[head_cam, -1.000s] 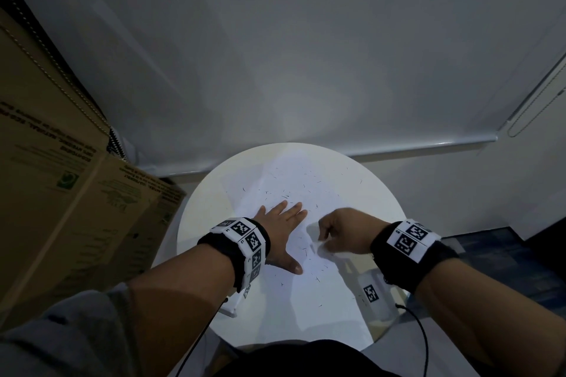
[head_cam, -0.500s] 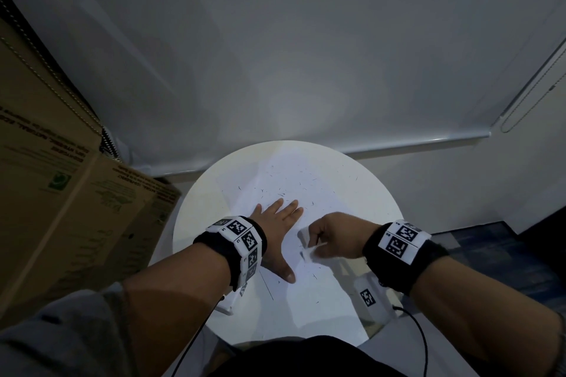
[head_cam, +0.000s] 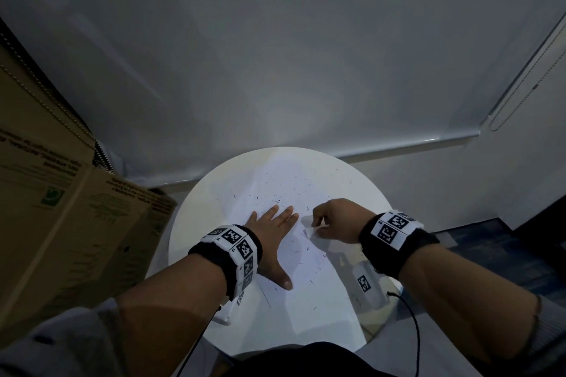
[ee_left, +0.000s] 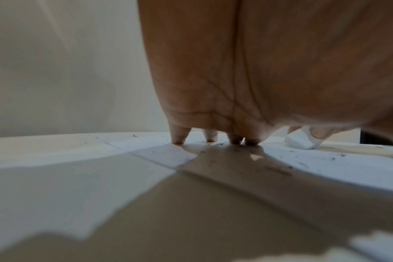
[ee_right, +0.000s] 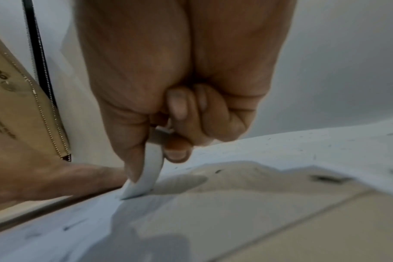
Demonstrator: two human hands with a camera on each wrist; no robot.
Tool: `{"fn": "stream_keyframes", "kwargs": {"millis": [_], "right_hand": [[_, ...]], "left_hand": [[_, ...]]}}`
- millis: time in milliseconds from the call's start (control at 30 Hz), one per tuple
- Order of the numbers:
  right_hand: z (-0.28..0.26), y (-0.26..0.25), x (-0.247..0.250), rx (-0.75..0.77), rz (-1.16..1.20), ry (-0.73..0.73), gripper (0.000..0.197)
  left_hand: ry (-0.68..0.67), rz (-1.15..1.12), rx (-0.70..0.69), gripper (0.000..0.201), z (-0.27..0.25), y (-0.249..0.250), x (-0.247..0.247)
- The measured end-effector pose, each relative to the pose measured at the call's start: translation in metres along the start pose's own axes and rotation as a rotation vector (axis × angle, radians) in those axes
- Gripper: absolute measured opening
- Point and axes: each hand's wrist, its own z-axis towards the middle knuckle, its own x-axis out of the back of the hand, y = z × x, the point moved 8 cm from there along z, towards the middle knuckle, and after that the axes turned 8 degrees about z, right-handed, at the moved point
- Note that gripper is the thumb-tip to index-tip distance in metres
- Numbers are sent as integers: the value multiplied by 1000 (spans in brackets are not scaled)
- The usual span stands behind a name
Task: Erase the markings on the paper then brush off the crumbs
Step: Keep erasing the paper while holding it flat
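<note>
A white sheet of paper [head_cam: 294, 300] lies on the round white table [head_cam: 196, 223], speckled with dark eraser crumbs [head_cam: 275, 196]. My left hand [head_cam: 275, 223] lies flat on the paper with straight fingers [ee_left: 180, 136], pressing it down. Just to its right my right hand [head_cam: 330, 220] pinches a white eraser [head_cam: 309, 228] between thumb and fingers. In the right wrist view the eraser [ee_right: 144, 177] tilts, its lower end touching the paper [ee_right: 213, 221]. From the left wrist view the eraser [ee_left: 299, 140] shows beyond my fingertips. A thin pencil line [head_cam: 265, 294] runs near my left thumb.
A brown cardboard box [head_cam: 61, 223] stands close to the table's left side. A grey wall rises behind the table. A small white device with a black marker [head_cam: 366, 285] and a black cable [head_cam: 413, 330] lies at the table's right edge under my right wrist.
My right hand with the eraser has shifted a little toward me and back over the same patch of paper. The left hand has stayed flat in place.
</note>
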Motion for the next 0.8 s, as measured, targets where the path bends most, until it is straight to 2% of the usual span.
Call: {"fn": "stream_keyframes", "kwargs": {"millis": [133,300,467,600,633,733,800], "right_hand": [[-14,-10,-21,37,49,-202,8],[-6,-5,-7,55,-22,-11,19],[-19,-4,-22,33,69,-214,5],[-5,-1,-3,24,-28,20,17],[-4,0,-2,24,-27,39,17],[-12,-1,-15,39,24,-119,7],[-19,-4,-23,41,41,-213,8]], "left_hand": [[2,-3,-1,134,1,0,-1],[5,-5,0,134,2,0,-1],[1,5,5,135,4,0,-3],[13,8,4,134,4,0,-2],[10,8,5,134,4,-1,-3],[9,1,6,135,4,-1,-3],[9,2,5,135,4,-1,-3]]}}
